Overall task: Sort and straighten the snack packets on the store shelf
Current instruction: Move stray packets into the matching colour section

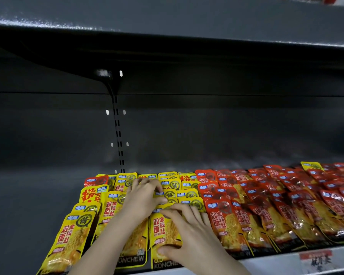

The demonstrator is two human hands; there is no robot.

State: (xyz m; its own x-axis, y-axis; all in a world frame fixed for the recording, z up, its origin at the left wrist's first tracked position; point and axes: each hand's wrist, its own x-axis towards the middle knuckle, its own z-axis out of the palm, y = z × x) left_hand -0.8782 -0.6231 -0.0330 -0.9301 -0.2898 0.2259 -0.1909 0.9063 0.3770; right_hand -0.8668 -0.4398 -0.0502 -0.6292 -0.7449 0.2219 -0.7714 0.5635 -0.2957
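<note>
Yellow snack packets (70,235) lie in overlapping rows on the left part of the dark shelf (28,205); red packets (266,205) fill the rows to the right. My left hand (143,197) lies over the middle yellow row, its fingertips curled onto the top edge of a packet there. My right hand (187,233) lies flat on the front yellow packet (161,231), fingers spread across its top and thumb against its lower part. One red packet (96,180) sits at the back among the yellow ones, and one yellow packet (312,166) lies among the red ones at the far back.
The shelf above (167,26) overhangs the packets. A slotted upright (117,126) runs down the dark back panel. Bare shelf floor lies left of the yellow rows. A price label (316,259) is fixed on the white front rail at the lower right.
</note>
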